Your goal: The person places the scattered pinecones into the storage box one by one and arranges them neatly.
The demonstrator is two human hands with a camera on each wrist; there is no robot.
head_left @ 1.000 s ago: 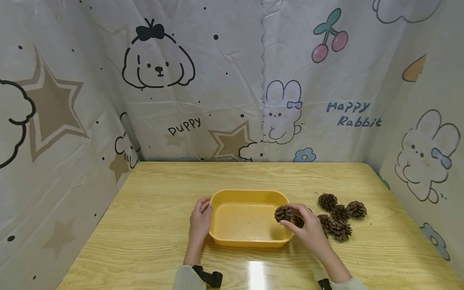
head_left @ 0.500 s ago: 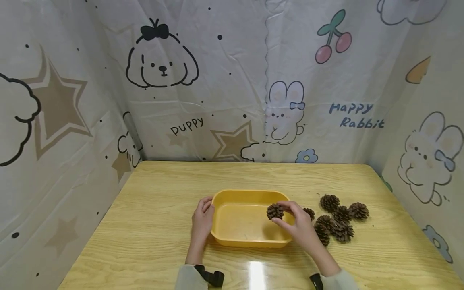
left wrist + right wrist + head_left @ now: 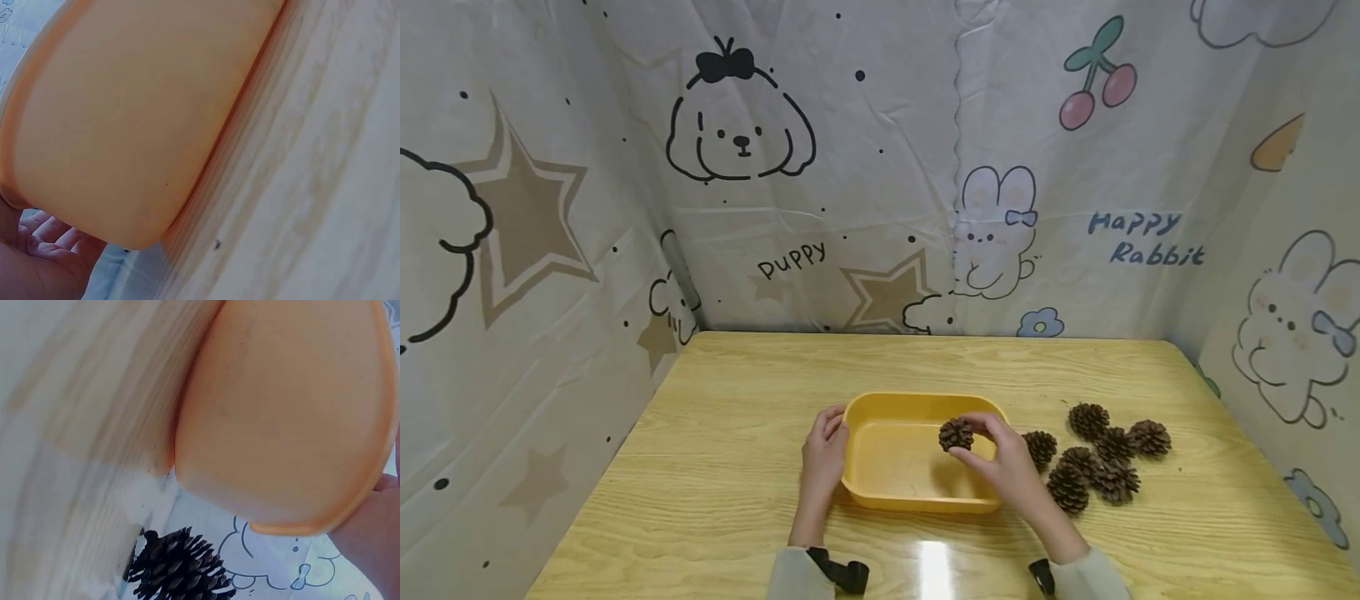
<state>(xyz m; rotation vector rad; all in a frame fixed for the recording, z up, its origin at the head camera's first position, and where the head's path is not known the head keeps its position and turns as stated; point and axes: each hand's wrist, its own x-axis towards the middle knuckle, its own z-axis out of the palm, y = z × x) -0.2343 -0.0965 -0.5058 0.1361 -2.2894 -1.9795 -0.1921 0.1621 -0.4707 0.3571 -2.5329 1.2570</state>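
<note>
With twelve o'clock away from the person, the tray [image 3: 925, 504] sits on the table [image 3: 730, 417], and the curtain [image 3: 872, 200] hangs beyond at twelve. The left hand [image 3: 825, 452] touches the tray's nine o'clock end. From three o'clock the right hand [image 3: 1006, 462] reaches in, its pine cone [image 3: 956, 435] over the tray, just right of the middle. Seven loose cones lie at three, beyond the tray. About their middle cone [image 3: 1114, 444], one is at eleven, one at three, one at six, two at eight and one at nine, nearest the tray.
</note>
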